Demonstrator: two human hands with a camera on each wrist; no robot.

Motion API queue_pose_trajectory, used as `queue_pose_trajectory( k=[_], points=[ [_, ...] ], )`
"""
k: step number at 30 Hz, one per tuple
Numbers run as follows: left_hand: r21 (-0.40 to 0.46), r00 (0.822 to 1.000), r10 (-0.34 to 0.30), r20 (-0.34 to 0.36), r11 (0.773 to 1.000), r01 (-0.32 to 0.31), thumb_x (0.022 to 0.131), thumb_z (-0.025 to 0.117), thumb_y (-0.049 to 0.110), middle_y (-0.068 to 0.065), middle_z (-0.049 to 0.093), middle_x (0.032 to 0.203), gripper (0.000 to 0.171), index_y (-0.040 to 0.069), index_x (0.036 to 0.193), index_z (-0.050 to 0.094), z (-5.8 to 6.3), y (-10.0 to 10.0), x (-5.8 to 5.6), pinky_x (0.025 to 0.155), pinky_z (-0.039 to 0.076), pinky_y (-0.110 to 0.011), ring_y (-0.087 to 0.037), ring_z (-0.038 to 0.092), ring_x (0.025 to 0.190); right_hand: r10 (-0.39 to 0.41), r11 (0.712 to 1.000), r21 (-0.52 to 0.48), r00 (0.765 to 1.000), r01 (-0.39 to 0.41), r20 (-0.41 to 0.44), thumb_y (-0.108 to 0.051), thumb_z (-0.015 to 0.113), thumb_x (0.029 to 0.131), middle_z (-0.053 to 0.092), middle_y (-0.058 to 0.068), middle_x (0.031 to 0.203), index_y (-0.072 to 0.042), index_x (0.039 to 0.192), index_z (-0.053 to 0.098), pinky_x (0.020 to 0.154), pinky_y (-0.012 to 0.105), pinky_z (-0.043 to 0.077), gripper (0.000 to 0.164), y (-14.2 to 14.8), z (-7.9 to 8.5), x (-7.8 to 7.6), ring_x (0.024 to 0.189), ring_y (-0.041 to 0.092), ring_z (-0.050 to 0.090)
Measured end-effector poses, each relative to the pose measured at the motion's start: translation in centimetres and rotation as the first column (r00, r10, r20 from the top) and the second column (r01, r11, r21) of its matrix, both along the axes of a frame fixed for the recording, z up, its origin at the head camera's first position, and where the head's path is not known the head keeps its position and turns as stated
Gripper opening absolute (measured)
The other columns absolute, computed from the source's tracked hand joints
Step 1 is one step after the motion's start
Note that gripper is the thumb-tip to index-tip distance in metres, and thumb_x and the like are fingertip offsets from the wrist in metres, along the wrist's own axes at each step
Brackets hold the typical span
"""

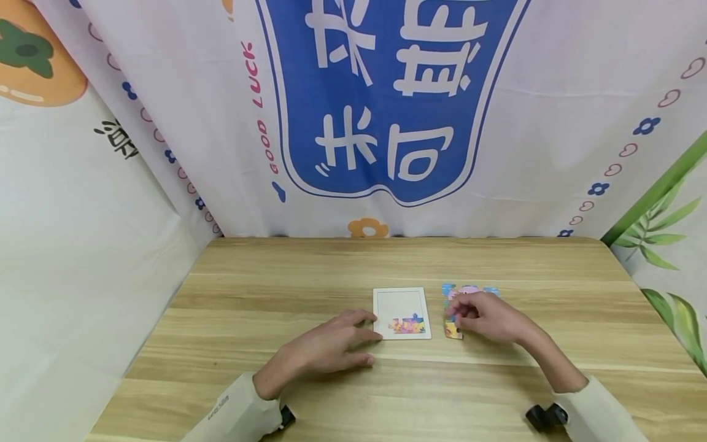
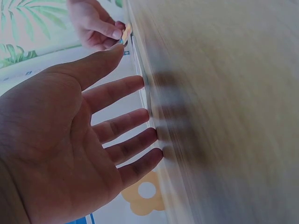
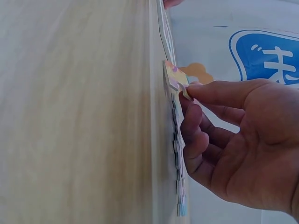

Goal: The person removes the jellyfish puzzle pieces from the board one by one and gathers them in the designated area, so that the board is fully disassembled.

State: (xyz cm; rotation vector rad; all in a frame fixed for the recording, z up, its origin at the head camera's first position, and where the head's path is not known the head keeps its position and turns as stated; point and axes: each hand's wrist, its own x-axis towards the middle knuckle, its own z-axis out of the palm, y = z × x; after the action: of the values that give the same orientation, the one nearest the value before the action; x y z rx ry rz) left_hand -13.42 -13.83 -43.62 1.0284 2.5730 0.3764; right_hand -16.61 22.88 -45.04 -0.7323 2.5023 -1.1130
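Observation:
My left hand [image 1: 337, 344] lies with fingers spread, fingertips at the left edge of a white puzzle tray [image 1: 397, 302]. A few joined, colourful puzzle pieces [image 1: 410, 325] fill the tray's lower right part. Right of the tray, my right hand [image 1: 491, 316] pinches a yellowish puzzle piece [image 3: 174, 74] between thumb and index finger, tilted up from the table in the right wrist view. Behind and partly under that hand lie several more puzzle pieces [image 1: 447, 288], blue and pink, partly hidden by it. The left wrist view shows the left palm and straight fingers [image 2: 122, 128].
A wood-grain table [image 1: 276, 276] carries everything. Its far edge meets a white cloth [image 1: 525, 184] with a big blue sign print. Black wrist straps [image 1: 545, 417] sit at both sleeves.

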Motion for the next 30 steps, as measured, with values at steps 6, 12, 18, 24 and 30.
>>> queue_pose_trajectory(
  k=[6, 12, 18, 24, 30],
  points=[
    [0.0, 1.0, 0.004, 0.004, 1.0, -0.004, 0.106, 0.067, 0.044, -0.005, 0.045, 0.167, 0.046, 0.024, 0.148, 0.067, -0.14, 0.01, 0.01, 0.127, 0.04, -0.048, -0.025, 0.042, 0.156, -0.011, 1.0, 0.015, 1.0, 0.011, -0.004, -0.005, 0.068, 0.102, 0.07, 0.0, 0.098, -0.009, 0.109, 0.076, 0.072, 0.02, 0.05, 0.012, 0.16, -0.01, 0.03, 0.083, 0.005, 0.057],
    [0.007, 1.0, -0.008, 0.001, 1.0, 0.008, 0.107, 0.067, 0.043, -0.007, 0.046, 0.166, 0.046, 0.022, 0.148, 0.067, 0.03, 0.04, 0.05, 0.126, 0.041, -0.05, -0.027, 0.043, 0.156, -0.017, 1.0, 0.018, 1.0, 0.017, -0.005, -0.005, 0.074, 0.098, 0.07, -0.001, 0.096, -0.012, 0.104, 0.077, 0.067, 0.021, 0.048, 0.01, 0.22, 0.04, 0.03, 0.077, 0.005, 0.053],
    [0.007, 1.0, -0.009, -0.005, 1.0, 0.009, 0.106, 0.068, 0.041, -0.008, 0.047, 0.166, 0.046, 0.02, 0.148, 0.067, 0.13, 0.05, 0.0, 0.126, 0.042, -0.049, -0.027, 0.043, 0.155, -0.001, 1.0, 0.012, 0.999, 0.001, -0.036, -0.003, 0.08, 0.092, 0.069, -0.001, 0.094, -0.011, 0.101, 0.079, 0.069, 0.02, 0.05, 0.013, -0.02, -0.04, 0.15, 0.078, 0.004, 0.054],
    [0.005, 1.0, -0.007, -0.005, 1.0, 0.007, 0.106, 0.069, 0.041, -0.007, 0.047, 0.166, 0.046, 0.021, 0.148, 0.067, 0.1, 0.04, -0.02, 0.126, 0.041, -0.049, -0.027, 0.044, 0.155, 0.006, 1.0, 0.017, 0.999, -0.006, -0.042, 0.001, 0.081, 0.087, 0.068, -0.001, 0.09, -0.008, 0.101, 0.077, 0.067, 0.02, 0.049, 0.018, -0.37, -0.18, 0.27, 0.077, 0.003, 0.053],
    [0.001, 1.0, -0.003, -0.002, 1.0, 0.003, 0.106, 0.068, 0.042, -0.008, 0.045, 0.167, 0.047, 0.021, 0.148, 0.067, 0.05, 0.04, -0.08, 0.127, 0.04, -0.05, -0.028, 0.042, 0.156, -0.008, 0.999, 0.045, 0.999, 0.01, -0.047, 0.001, 0.081, 0.088, 0.068, -0.002, 0.089, -0.01, 0.1, 0.077, 0.067, 0.02, 0.049, 0.016, -0.4, -0.1, 0.2, 0.077, 0.004, 0.054]
  ],
)
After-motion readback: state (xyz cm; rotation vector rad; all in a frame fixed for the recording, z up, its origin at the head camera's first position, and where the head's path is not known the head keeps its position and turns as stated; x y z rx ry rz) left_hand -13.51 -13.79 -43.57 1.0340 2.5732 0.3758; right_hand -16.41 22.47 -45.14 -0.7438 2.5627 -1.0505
